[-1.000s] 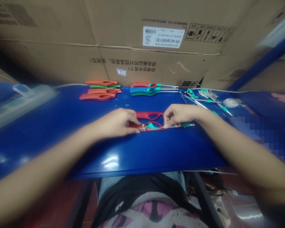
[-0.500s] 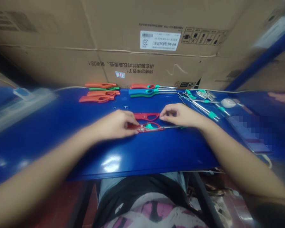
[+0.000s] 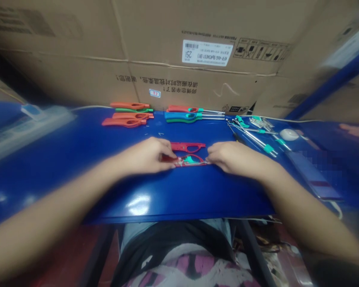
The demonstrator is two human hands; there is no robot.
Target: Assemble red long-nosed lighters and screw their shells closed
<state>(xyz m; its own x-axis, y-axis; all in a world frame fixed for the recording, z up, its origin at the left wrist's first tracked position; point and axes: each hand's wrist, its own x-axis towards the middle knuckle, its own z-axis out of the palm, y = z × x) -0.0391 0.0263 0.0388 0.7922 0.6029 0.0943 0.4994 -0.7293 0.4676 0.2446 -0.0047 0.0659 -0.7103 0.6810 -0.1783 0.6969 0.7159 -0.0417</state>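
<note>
Low over the blue table, my left hand [image 3: 152, 156] is closed on the handle end of a red lighter half-shell [image 3: 204, 164]. Inside the shell show a green trigger [image 3: 192, 159] and thin wires. My right hand [image 3: 230, 157] has its fingers pinched together at the shell's front end, on the metal lighter tube, which the hand mostly hides. Just beyond lies a second red half-shell [image 3: 188, 147], its left end partly behind my left fingers.
Orange and green lighter handles [image 3: 128, 121] lie at the back left. Beside them are lighters with metal tubes [image 3: 211, 116]. Right of these sit loose tubes with green triggers [image 3: 257, 139], a white round object [image 3: 289, 134] and a phone-like slab [image 3: 314, 175]. A cardboard wall [image 3: 155, 36] stands behind.
My right hand has moved from the far red half-shell down and slightly right to the front end of the near one. My left hand keeps its hold.
</note>
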